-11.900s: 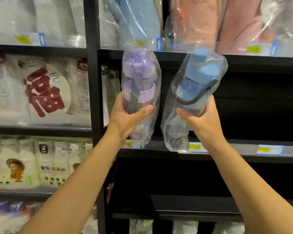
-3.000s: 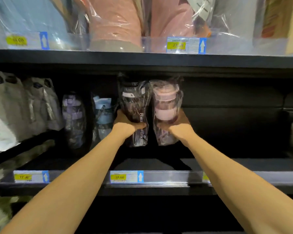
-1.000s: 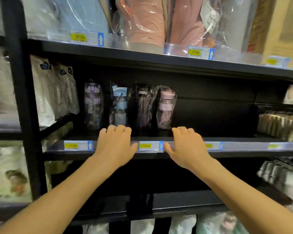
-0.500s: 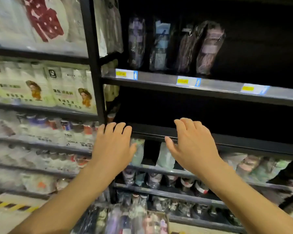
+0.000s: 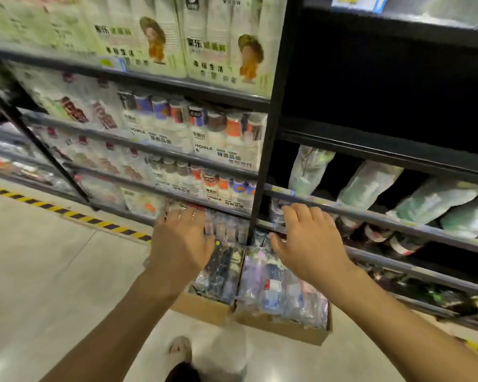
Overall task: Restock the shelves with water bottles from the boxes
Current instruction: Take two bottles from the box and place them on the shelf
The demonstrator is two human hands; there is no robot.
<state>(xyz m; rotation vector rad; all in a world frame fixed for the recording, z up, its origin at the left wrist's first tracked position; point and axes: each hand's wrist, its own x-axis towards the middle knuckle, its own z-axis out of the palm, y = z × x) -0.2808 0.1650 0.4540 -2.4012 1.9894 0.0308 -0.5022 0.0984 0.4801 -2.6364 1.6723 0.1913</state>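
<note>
Two cardboard boxes stand side by side on the floor against the black shelving. The left box (image 5: 204,308) holds dark wrapped water bottles (image 5: 222,267). The right box (image 5: 295,330) holds purple, blue and pink bottles in clear plastic (image 5: 273,282). My left hand (image 5: 181,242) hovers above the left box with fingers spread and holds nothing. My right hand (image 5: 308,244) hovers above the right box, fingers also spread and empty. The shelf with the stocked bottles is out of frame above.
A black upright post (image 5: 262,172) divides two shelf bays. The left bay holds tissue packs (image 5: 177,42) and several wrapped paper cups (image 5: 221,133). The right bay has a dark bare shelf (image 5: 384,86) and tilted wrapped items (image 5: 370,183). Yellow-black tape (image 5: 66,213) marks the floor.
The view has swung down from the bottle shelf to the floor. Both empty hands have dropped with it and now hang over the two boxes.
</note>
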